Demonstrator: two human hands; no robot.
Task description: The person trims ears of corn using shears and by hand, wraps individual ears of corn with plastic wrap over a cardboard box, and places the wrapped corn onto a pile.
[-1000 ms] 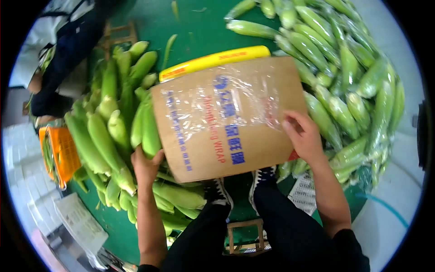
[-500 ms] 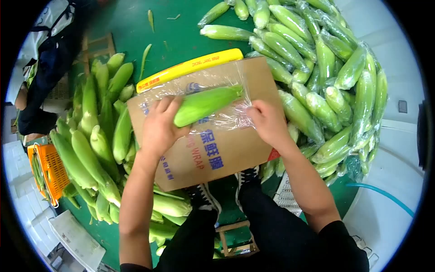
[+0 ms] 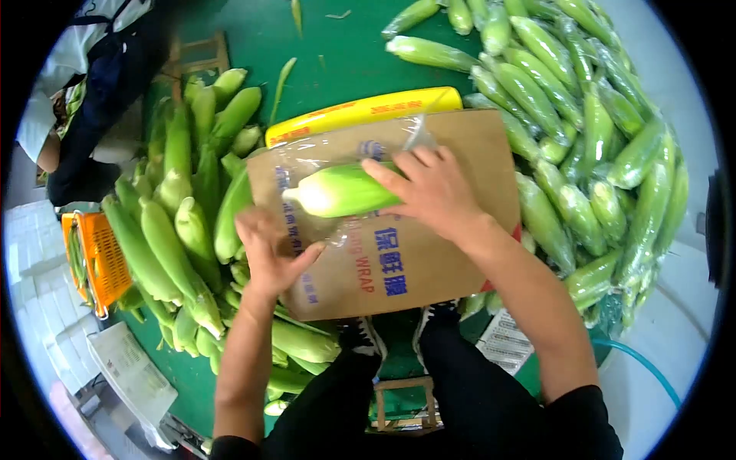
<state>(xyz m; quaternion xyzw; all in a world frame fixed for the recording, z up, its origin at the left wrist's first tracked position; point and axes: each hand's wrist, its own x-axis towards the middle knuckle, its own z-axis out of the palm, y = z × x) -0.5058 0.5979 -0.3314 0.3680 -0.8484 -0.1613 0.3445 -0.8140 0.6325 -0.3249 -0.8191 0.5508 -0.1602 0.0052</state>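
Note:
An ear of corn [image 3: 341, 190] in its green husk lies on clear plastic wrap [image 3: 307, 157], over a printed cardboard box [image 3: 468, 165]. Its pale stem end points left. My right hand [image 3: 437, 192] is on the right end of the ear, its thumb and fingers around the husk and hiding the tip. Apart from the ear, my left hand [image 3: 264, 253] is at the box's left edge, thumb spread away from the fingers, near the loose film. Beyond the box lies a yellow wrap roll [image 3: 364, 111] with red print.
Unwrapped corn [image 3: 165, 253] is piled on the left, film-wrapped corn [image 3: 583, 153] on the right. An orange basket [image 3: 103, 264] stands at far left, near another person's dark-clothed leg [image 3: 115, 100]. A wooden stool [image 3: 402, 402] is between my legs; a blue hose [image 3: 644, 364] runs at lower right.
The ear has turned round, its stem end now to the left. My left hand has let go of it and moved down-left; my right hand has moved from the film onto the ear.

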